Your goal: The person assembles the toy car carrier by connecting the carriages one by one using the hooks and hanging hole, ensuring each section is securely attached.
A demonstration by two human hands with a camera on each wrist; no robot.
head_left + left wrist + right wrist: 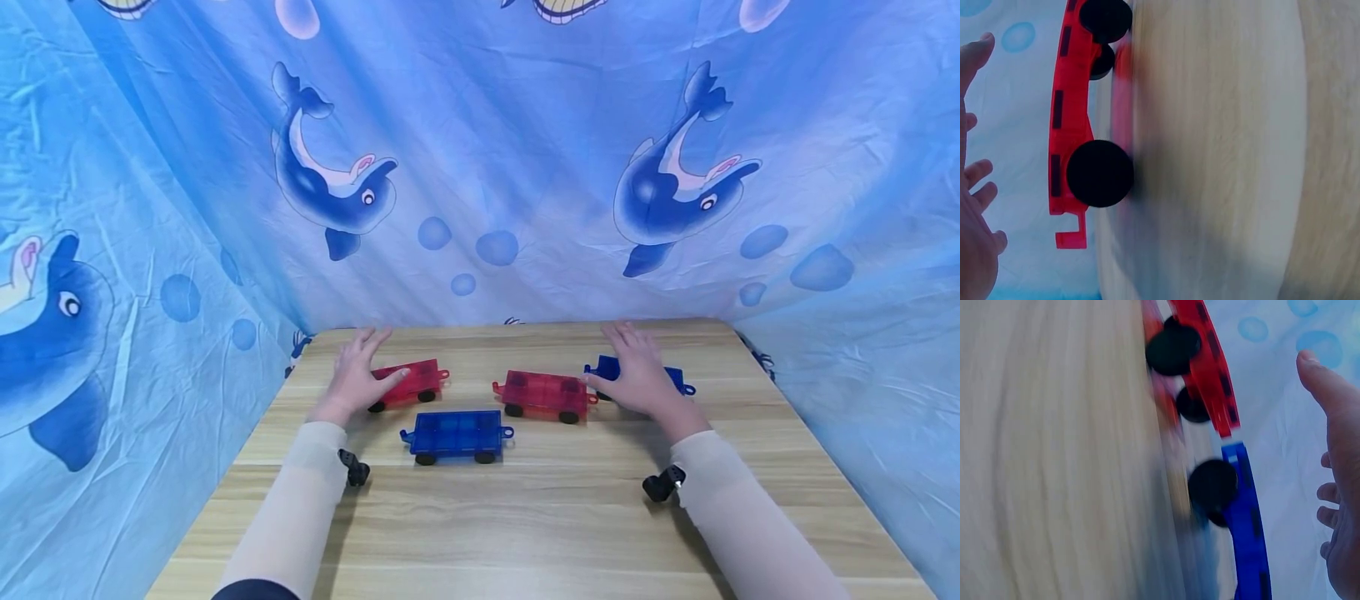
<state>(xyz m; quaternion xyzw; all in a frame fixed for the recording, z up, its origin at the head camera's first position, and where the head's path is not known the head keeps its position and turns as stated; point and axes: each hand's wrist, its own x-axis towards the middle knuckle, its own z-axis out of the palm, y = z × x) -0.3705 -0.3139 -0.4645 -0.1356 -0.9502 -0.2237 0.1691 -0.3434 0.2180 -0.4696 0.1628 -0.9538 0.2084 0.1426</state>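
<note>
My left hand [358,379] hovers with spread fingers over the left end of a red wheeled car [420,382]; in the left wrist view the hand [975,206] is apart from the red car [1071,119]. My right hand [637,375] is spread above a blue car [672,379] at the right, hiding its middle. In the right wrist view that hand [1344,475] holds nothing, beside the blue car [1249,531] and a red one [1213,369]. The second red car [543,393] stands between the hands, a second blue car [457,433] nearer the front.
The cars stand on a wooden table [480,525]. Behind it and along both sides hangs a blue curtain [480,167] printed with dolphins and bubbles. A small black camera is on each wrist, over the pale sleeves [288,500].
</note>
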